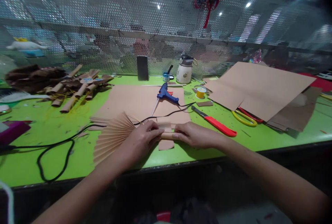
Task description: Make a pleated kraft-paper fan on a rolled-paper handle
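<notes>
A pleated brown paper fan (114, 137) lies spread on the green table, left of my left hand (145, 135). A rolled brown paper handle (168, 135) runs sideways between my hands. My left hand is closed around its left end, beside the fan; my palm hides where the two meet. On the other end, the fingers and thumb of my right hand (190, 134) are closed. Beneath the handle lies a small piece of brown paper (166, 145). Just beyond my hands, a blue glue gun (167, 95) rests on brown paper sheets (124, 99).
A red-handled utility knife (220, 125) lies right of my right hand. Yellow-handled scissors (245, 118) sit partly under large brown sheets (259, 85). A black cord (70, 148) crosses the left side. Several finished paper pieces with rolled handles (77, 92) are piled at back left.
</notes>
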The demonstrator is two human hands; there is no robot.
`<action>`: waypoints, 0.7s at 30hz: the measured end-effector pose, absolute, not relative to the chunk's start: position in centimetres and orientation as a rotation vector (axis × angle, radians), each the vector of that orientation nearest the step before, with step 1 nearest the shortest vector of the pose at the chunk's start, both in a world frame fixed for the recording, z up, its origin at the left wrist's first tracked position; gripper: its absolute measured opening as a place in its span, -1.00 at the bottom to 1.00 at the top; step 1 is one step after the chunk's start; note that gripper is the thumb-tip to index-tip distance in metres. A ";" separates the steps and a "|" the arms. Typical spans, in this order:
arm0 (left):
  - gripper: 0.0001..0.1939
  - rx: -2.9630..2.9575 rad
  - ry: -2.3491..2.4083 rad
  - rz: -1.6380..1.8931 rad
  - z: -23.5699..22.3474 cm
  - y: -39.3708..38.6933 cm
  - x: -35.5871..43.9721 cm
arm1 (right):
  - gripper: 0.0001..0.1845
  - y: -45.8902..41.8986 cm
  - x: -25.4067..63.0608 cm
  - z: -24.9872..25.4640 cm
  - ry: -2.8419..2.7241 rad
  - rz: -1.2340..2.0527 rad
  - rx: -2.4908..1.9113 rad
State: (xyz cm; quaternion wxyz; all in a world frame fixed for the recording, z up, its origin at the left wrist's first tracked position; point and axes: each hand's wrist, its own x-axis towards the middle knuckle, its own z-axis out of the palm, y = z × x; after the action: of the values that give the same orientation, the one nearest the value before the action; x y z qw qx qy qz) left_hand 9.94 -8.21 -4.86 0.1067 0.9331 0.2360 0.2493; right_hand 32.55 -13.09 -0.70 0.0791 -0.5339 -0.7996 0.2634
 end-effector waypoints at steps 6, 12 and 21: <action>-0.76 2.800 0.740 0.627 -4.7 -8.8 9.8 | -0.69 -13.2 32.8 -1.0 -2.383 0.780 -1.595; -0.72 2.770 0.771 0.685 -5.4 -8.6 10.0 | -0.69 -14.0 33.4 -0.4 -2.456 0.760 -1.629; -0.77 2.702 0.874 0.636 -4.5 -9.0 10.3 | -0.76 -9.1 32.7 -0.9 -2.074 0.574 -1.646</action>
State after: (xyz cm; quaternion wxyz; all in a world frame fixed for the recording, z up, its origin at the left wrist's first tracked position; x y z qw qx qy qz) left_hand 10.29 -8.96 -4.54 0.1154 0.9223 0.2984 0.2170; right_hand 32.71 -9.05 -0.87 0.2146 -0.5934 -0.7476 0.2071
